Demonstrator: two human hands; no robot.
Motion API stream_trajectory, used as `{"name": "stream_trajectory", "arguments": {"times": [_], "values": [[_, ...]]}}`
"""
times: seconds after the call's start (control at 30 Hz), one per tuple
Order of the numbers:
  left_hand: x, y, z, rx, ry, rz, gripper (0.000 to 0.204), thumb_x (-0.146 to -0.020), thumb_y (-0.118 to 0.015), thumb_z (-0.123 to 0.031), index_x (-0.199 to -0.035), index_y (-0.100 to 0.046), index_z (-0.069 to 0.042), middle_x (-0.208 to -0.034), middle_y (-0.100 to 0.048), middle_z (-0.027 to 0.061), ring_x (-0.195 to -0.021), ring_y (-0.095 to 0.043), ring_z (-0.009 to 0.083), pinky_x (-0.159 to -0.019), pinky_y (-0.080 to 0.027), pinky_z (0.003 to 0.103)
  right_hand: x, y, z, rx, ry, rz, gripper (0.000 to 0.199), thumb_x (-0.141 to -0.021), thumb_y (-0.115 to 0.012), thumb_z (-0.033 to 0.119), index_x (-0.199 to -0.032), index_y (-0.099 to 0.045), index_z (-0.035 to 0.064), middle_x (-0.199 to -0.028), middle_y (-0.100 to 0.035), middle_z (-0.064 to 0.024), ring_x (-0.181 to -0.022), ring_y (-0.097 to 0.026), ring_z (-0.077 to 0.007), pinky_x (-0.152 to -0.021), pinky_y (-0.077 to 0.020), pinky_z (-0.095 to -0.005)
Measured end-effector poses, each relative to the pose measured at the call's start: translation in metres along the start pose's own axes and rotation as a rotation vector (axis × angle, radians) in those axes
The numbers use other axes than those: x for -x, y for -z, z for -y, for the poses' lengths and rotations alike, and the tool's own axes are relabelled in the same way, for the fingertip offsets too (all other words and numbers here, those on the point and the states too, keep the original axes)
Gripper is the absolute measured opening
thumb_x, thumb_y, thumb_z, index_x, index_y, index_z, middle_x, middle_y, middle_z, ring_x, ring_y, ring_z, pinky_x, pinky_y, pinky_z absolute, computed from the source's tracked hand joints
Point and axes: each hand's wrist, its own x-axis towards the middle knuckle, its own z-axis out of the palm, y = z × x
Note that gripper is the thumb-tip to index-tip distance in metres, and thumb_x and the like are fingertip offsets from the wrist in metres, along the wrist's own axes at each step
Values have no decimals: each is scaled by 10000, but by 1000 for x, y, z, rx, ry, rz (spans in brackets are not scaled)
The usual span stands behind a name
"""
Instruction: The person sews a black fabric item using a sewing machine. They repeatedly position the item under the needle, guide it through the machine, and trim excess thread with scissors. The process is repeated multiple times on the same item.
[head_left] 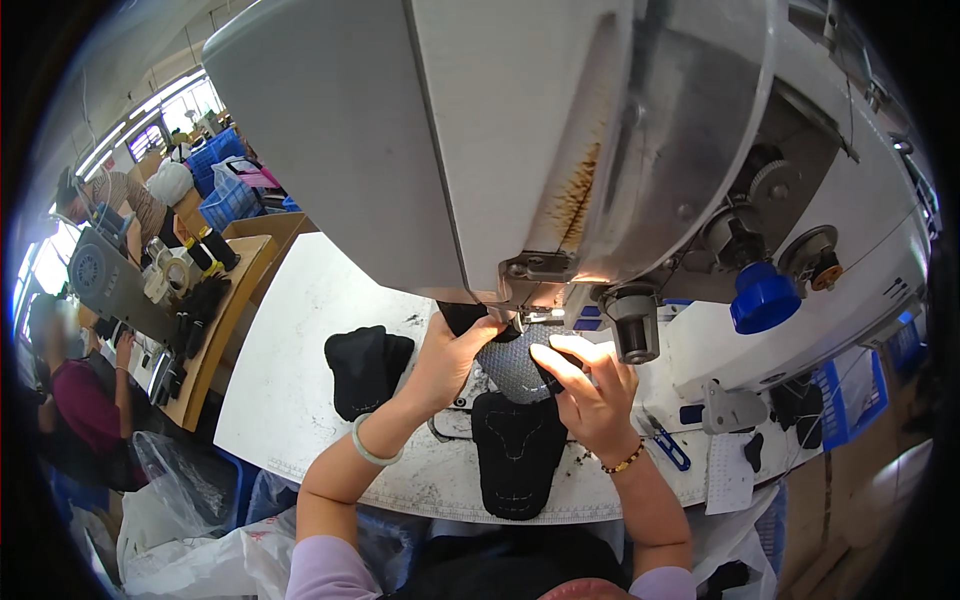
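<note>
A padded fabric piece (518, 365) with a grey textured face and black edges lies under the sewing machine's needle area (515, 318). My left hand (450, 358) pinches its black far-left part close to the presser foot. On the piece's right side, my right hand (597, 395) is closed at the black edge, finger and thumb bent over it. Just in front of the hands lies a black shaped pad (518, 455) with pale stitch lines. A stack of similar black pads (366, 370) rests left of my left wrist.
Large sewing machine head (520, 150) overhangs the white table (290, 390). Blue-handled thread snips (668, 445) lie right of my right wrist, near a white paper sheet (730, 475). Plastic bags (215, 550) hang below the front edge. Other people sit at machines on the left.
</note>
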Motion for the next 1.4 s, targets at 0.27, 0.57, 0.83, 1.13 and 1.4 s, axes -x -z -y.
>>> {"name": "stream_trajectory", "arguments": {"times": [0.27,0.57,0.83,1.13,1.4], "values": [[7,-7,2,-10,-35,-60,149,-889,-550,-50,-990,-626,30,-933,-644,46,-856,-587,98,-796,-463,256,-2,-1,-4,-52,15,4,439,-644,-554,6,-1049,-683,115,-1039,-604,-54,-781,-604,-184,-622,-465,-296],[8,-12,-1,13,8,-86,156,-898,-557,-109,-970,-633,6,-874,-633,19,-780,-571,65,-656,-456,219,-13,5,1,71,112,-120,398,-621,-552,24,-985,-681,120,-1011,-608,-49,-739,-581,-187,-632,-445,-305],[15,-19,-2,-97,-69,-139,140,-894,-568,-142,-950,-623,-27,-808,-618,20,-580,-531,54,-460,-419,203,-14,9,-2,21,-29,-95,374,-623,-552,-20,-939,-702,115,-924,-658,-40,-704,-603,-175,-640,-450,-293],[28,-33,-10,-128,-43,-199,150,-890,-579,-153,-980,-563,-34,-763,-584,32,-511,-509,88,-411,-407,213,-17,-1,-14,-230,-223,-219,351,-644,-546,-158,-900,-699,27,-660,-578,-78,-589,-563,-188,-565,-436,-283],[34,-46,-3,-171,-89,-300,148,-885,-608,-190,-882,-601,-42,-657,-560,-7,-489,-490,71,-427,-379,220,-7,-15,-24,-472,-482,-169,275,-699,-539,-160,-922,-637,-31,-897,-665,-152,-773,-663,-251,-684,-514,-279]]}}
